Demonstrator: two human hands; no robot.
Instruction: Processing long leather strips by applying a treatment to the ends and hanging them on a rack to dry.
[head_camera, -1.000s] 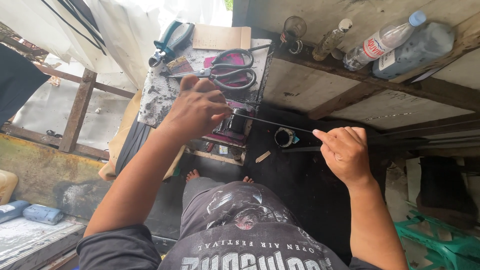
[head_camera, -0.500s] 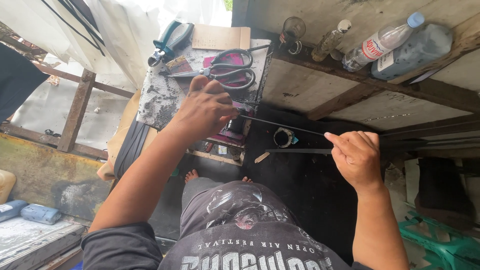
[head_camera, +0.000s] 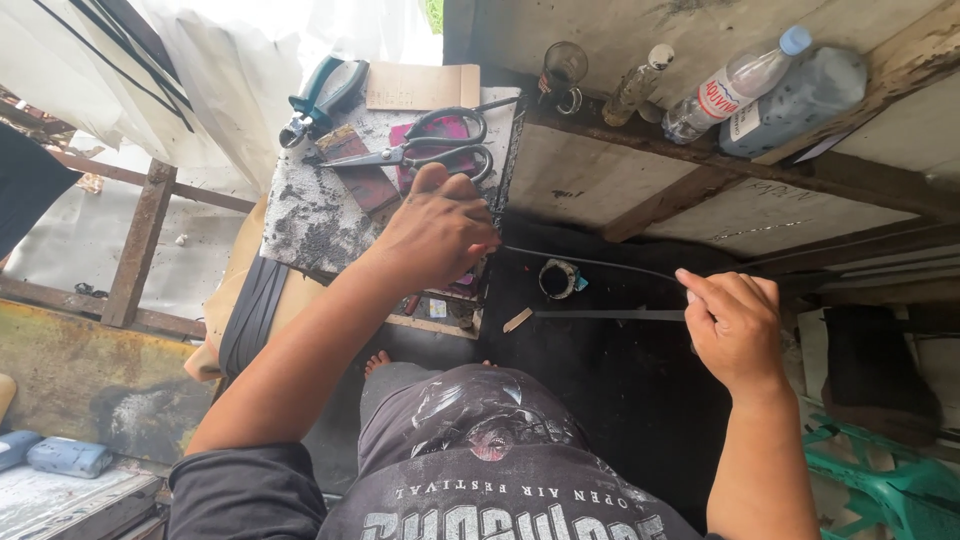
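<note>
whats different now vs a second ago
The right hand has drawn away to the right, stretching the thin black strip longer. The left hand stays pressed on the work block, pinning the strip's other end. Scissors, pliers and bottles have not moved.

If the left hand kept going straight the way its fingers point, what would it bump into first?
Probably the black-handled metal scissors lying on the speckled work board, just beyond the left hand; depth is hard to judge from above.

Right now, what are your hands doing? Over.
Left hand pressing strip end on board. Right hand pinching other end, strip taut. Scissors beside left hand, clear.
</note>
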